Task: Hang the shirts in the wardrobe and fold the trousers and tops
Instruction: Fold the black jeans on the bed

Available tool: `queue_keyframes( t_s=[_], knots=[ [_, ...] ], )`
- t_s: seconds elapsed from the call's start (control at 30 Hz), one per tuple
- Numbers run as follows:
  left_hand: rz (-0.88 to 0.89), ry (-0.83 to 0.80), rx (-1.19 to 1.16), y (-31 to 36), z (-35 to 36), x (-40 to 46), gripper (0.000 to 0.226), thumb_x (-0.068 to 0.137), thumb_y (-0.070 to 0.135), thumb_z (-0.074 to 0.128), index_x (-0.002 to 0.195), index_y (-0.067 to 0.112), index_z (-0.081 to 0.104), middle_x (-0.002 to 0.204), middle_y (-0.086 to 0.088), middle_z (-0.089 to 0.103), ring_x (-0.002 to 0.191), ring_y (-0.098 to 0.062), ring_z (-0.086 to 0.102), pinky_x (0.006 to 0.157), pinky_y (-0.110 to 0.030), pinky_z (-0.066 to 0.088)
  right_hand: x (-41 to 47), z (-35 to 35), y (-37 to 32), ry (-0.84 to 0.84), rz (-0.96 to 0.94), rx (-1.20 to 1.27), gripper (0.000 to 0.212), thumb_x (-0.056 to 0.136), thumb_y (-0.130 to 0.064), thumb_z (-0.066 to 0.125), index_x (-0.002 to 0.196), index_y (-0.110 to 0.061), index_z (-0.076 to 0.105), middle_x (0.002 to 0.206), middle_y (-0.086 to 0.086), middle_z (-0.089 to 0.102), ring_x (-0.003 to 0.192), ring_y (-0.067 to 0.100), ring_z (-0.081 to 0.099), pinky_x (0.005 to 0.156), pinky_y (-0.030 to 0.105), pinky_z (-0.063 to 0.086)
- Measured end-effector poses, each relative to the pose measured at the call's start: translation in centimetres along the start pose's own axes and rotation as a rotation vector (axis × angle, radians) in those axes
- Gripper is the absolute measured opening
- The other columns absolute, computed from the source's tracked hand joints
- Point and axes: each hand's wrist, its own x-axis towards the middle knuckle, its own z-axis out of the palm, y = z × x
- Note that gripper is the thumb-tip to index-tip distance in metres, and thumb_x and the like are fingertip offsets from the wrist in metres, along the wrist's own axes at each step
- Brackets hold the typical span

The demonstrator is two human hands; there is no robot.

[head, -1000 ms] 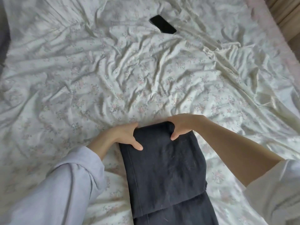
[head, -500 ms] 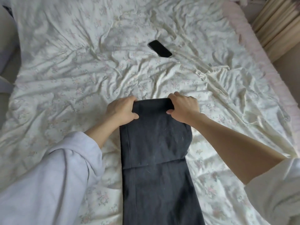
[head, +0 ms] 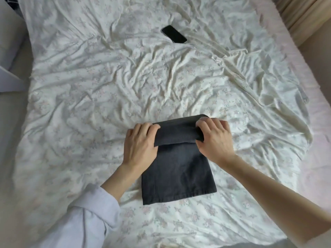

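Dark grey trousers (head: 176,174) lie folded into a short rectangle on the bed, near the middle of the view. Their far end is turned back toward me as a narrow flap. My left hand (head: 139,144) grips the left end of that flap, fingers curled over its edge. My right hand (head: 215,138) grips the right end of the flap the same way. The near hem of the trousers lies flat on the sheet.
The bed is covered by a wrinkled white floral sheet (head: 107,86). A black phone (head: 174,36) lies face up farther back. A beige curtain (head: 304,13) hangs at the top right, and the bed's left edge borders pale furniture (head: 9,51).
The long trousers have been folded into a much shorter stack. Both hands have carried the far end back toward me, forming the flap.
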Motion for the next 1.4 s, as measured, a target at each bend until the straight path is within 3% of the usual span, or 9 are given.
queue_keyframes(
  t_s=[0.2,0.5,0.57,0.7,0.83,0.9,1.2,1.3,1.4],
  knots=[
    [0.159,-0.192,-0.024,2.6,2.4,-9.4,0.051,0.041,0.004,0.085,0.087,0.009,0.064,0.124,-0.013,0.061,0.118,-0.032,0.056,0.084,-0.040,0.051,-11.4,1.5,-1.3,-0.199,-0.069,-0.106,0.085,0.038,-0.020,0.087,0.118,-0.018,0.057,0.106,0.006,0.063,0.093,0.027,0.058,0.072,0.041,0.045],
    [0.146,-0.394,-0.113,3.3,7.8,-17.3,0.033,0.042,0.008,0.082,0.070,0.017,0.066,0.104,-0.002,0.070,0.103,-0.024,0.065,0.074,-0.035,0.057,-21.2,5.5,-4.2,-0.316,0.062,-0.003,0.045,0.048,-0.006,0.078,0.092,-0.017,0.073,0.086,-0.001,0.065,0.076,0.022,0.064,0.065,0.032,0.049],
    [0.068,-0.275,-0.217,3.2,8.2,-15.9,0.033,0.052,0.003,0.078,0.082,0.012,0.068,0.103,-0.005,0.068,0.100,-0.024,0.065,0.080,-0.038,0.055,-19.9,5.8,-4.8,-0.180,0.111,0.049,0.032,0.065,-0.009,0.060,0.094,-0.015,0.071,0.092,0.000,0.065,0.083,0.024,0.064,0.071,0.033,0.042],
    [-0.002,-0.098,-0.118,2.8,9.9,-10.3,0.045,0.082,0.008,0.060,0.126,0.006,0.055,0.135,-0.015,0.051,0.128,-0.034,0.045,0.102,-0.051,0.037,-13.9,7.2,-6.1,-0.092,0.200,0.005,0.046,0.083,-0.019,0.039,0.125,-0.017,0.057,0.130,0.008,0.055,0.122,0.028,0.050,0.100,0.053,0.036],
    [0.024,-0.249,0.057,0.5,14.1,-6.3,0.053,0.098,0.035,0.035,0.147,0.021,0.021,0.155,-0.008,0.018,0.143,-0.030,0.014,0.115,-0.050,0.006,-10.8,11.1,-6.0,-0.260,0.270,-0.106,0.052,0.090,-0.033,0.028,0.140,-0.024,0.040,0.148,0.007,0.036,0.138,0.028,0.030,0.109,0.057,0.015],
    [0.031,-0.288,0.134,-1.2,15.8,-5.6,0.055,0.097,0.043,0.025,0.148,0.027,0.012,0.157,-0.003,0.013,0.144,-0.027,0.010,0.115,-0.050,0.004,-11.4,12.8,-5.1,-0.296,0.251,-0.169,0.051,0.091,-0.037,0.026,0.140,-0.028,0.040,0.149,0.003,0.035,0.139,0.026,0.029,0.110,0.056,0.012],
    [-0.057,-0.485,0.121,-3.1,16.0,-2.5,0.064,0.093,0.055,0.022,0.148,0.033,-0.001,0.155,-0.004,0.013,0.142,-0.024,0.010,0.114,-0.046,0.004,-14.1,12.7,-4.8,-0.208,0.531,-0.084,0.051,0.088,-0.032,0.042,0.139,-0.028,0.041,0.147,0.005,0.038,0.136,0.033,0.033,0.107,0.061,0.021],
    [-0.030,-0.563,0.069,-3.5,14.4,-0.7,0.066,0.091,0.055,0.035,0.148,0.031,0.009,0.151,-0.004,0.026,0.138,-0.026,0.023,0.112,-0.047,0.013,-15.6,11.4,-7.1,-0.117,0.685,0.027,0.055,0.078,-0.014,0.066,0.131,-0.018,0.053,0.144,0.012,0.041,0.134,0.038,0.035,0.104,0.063,0.023],
    [-0.020,-0.686,-0.095,-3.8,13.3,1.9,0.065,0.089,0.052,0.045,0.146,0.028,0.022,0.144,-0.005,0.037,0.130,-0.028,0.037,0.106,-0.045,0.032,-17.2,10.3,-9.7,0.017,0.865,0.137,0.049,0.074,-0.002,0.070,0.121,-0.007,0.059,0.140,0.019,0.043,0.132,0.039,0.037,0.104,0.061,0.027]
  ],
)
